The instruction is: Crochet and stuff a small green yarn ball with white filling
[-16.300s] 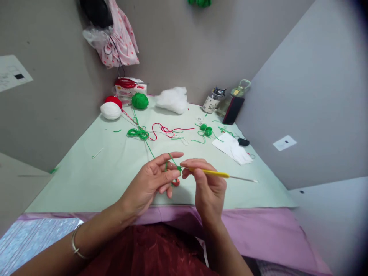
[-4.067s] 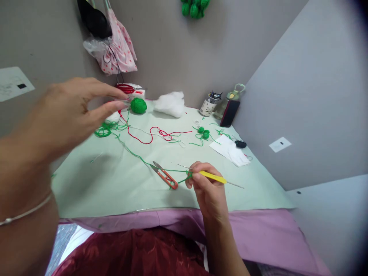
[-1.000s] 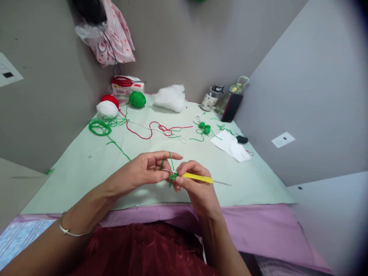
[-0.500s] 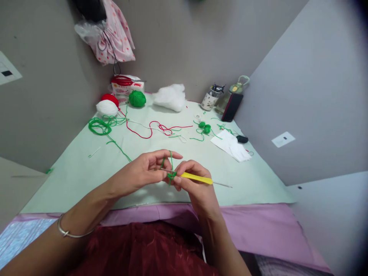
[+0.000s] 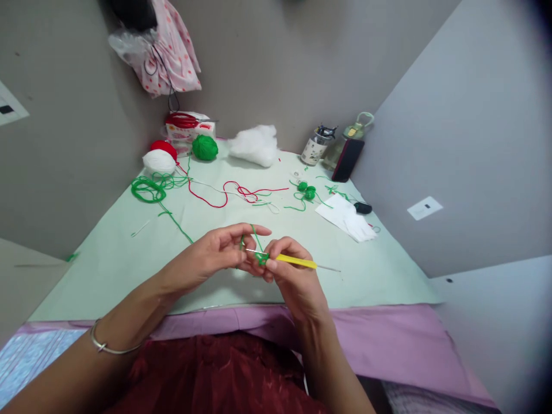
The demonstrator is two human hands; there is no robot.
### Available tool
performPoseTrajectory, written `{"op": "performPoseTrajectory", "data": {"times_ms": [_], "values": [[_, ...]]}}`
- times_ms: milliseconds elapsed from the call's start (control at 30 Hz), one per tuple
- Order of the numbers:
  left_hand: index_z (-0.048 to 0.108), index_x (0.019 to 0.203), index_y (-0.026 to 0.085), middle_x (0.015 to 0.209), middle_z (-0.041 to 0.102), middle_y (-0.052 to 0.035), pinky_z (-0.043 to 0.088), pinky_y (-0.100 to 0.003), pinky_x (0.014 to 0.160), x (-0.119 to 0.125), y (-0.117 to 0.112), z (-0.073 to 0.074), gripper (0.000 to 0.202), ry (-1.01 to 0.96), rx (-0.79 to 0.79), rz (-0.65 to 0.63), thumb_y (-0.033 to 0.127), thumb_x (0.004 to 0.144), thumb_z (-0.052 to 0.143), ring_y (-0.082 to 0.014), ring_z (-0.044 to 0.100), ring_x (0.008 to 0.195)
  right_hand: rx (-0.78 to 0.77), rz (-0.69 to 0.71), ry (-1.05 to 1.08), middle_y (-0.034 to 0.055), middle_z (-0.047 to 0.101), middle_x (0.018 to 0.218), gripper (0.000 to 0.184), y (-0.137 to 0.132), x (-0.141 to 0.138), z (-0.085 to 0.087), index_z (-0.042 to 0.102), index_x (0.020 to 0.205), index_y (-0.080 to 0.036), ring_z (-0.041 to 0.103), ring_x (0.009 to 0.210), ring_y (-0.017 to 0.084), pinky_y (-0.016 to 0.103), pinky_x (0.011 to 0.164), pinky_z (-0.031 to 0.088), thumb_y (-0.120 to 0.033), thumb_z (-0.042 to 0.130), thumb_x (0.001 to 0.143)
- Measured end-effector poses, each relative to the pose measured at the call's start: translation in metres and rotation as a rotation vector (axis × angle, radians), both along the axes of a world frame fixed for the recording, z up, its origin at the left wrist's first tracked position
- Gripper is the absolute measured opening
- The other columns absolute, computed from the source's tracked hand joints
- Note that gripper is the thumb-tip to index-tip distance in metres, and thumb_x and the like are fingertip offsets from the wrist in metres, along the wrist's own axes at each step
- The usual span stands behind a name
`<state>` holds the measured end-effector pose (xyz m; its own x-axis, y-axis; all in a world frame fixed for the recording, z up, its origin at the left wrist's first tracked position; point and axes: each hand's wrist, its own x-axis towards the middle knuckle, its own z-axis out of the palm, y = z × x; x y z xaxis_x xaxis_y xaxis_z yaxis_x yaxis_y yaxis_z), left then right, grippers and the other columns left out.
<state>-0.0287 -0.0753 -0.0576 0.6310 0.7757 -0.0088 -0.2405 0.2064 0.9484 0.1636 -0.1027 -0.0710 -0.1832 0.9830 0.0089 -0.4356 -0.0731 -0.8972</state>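
My right hand grips a crochet hook by its yellow handle. The hook's thin metal shafts stick out at both ends. By the right fingertips sits a small green crocheted piece, with the left-hand shaft lying at its upper edge. Green yarn runs from the piece up over the stretched index finger of my left hand. The left thumb and other fingers are curled just left of the piece, around the yarn. How the yarn passes through those fingers is partly hidden.
Coiled green yarn, a green yarn ball and a white ball lie at the back left. White stuffing rests behind. Small green balls, white paper, a pen cup and a phone are right.
My left thumb has drawn left, away from the crocheted piece. The piece now sits closer to my right fingertips, and the hook's right end has risen and shifted slightly left.
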Motion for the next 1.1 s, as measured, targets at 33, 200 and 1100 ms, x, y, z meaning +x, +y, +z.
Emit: {"op": "performPoseTrajectory", "data": {"times_ms": [33, 200, 1100], "values": [[0.063, 0.138, 0.026, 0.107, 0.068, -0.0042, 0.055, -0.036, 0.094, 0.0, -0.001, 0.0, 0.041, -0.002, 0.004, -0.009, 0.025, 0.097, 0.063, -0.0218, 0.076, 0.097, 0.001, -0.008, 0.001, -0.0048, 0.063, 0.065, 0.023, 0.0, 0.0, -0.001, 0.065, 0.073, -0.021, 0.056, 0.055, 0.009, 0.022, 0.055, 0.044, -0.025, 0.088, 0.071], [0.062, 0.137, 0.028, 0.105, 0.069, -0.0024, 0.054, -0.036, 0.096, 0.006, -0.005, 0.006, 0.042, 0.036, 0.008, 0.033, 0.027, 0.096, 0.068, -0.0204, 0.074, 0.098, 0.046, -0.03, -0.012, -0.005, 0.063, 0.066, 0.019, -0.001, 0.0, -0.002, 0.067, 0.075, -0.021, 0.057, 0.056, 0.01, 0.025, 0.061, 0.047, -0.023, 0.086, 0.074], [0.077, 0.096, 0.015, 0.08, 0.067, -0.0003, 0.056, -0.017, 0.066, 0.044, -0.021, -0.005, 0.021, -0.384, -0.414, 0.425, 0.004, 0.079, 0.071, -0.0084, 0.063, 0.067, 0.049, -0.161, 0.17, -0.004, 0.068, 0.072, 0.018, 0.0, -0.014, -0.002, 0.069, 0.074, -0.02, 0.061, 0.055, 0.008, 0.019, 0.052, 0.044, -0.018, 0.087, 0.07]]}}
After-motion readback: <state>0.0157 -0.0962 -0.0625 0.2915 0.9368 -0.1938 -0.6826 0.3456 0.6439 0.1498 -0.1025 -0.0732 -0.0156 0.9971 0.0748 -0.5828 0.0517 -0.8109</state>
